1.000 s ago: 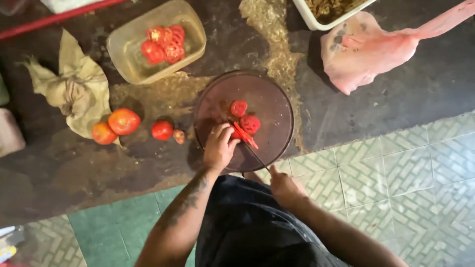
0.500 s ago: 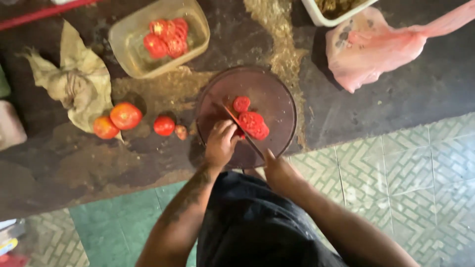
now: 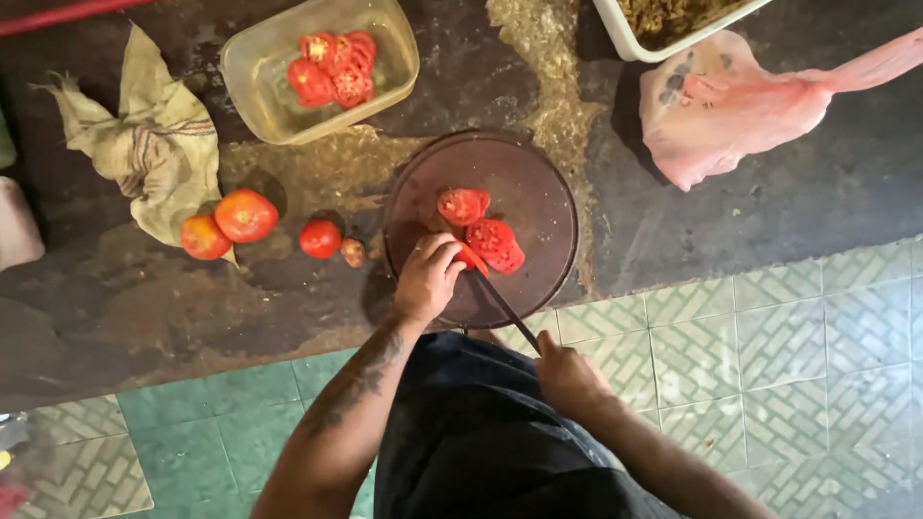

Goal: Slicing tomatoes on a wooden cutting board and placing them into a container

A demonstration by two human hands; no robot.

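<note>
A round dark cutting board [image 3: 538, 173] lies on the dark counter. On it are a tomato piece [image 3: 462, 205] and a pile of tomato slices [image 3: 496, 243]. My left hand [image 3: 426, 279] pins a tomato piece [image 3: 471, 259] at the board's near edge. My right hand [image 3: 567, 377] grips the handle of a knife [image 3: 502, 303], and its blade runs up to that piece beside my left fingers.
A clear plastic tub [image 3: 260, 77] with cut tomatoes [image 3: 335, 67] sits at the back left. Three whole tomatoes [image 3: 245, 214] lie by a crumpled cloth [image 3: 144, 144]. A pink plastic bag [image 3: 731, 106] and a white container [image 3: 663, 19] are at the back right. Tiled floor lies below the counter edge.
The knife blade has drawn back toward me across the board. My left hand has shifted slightly on the tomato piece. The slices have spread to the right.
</note>
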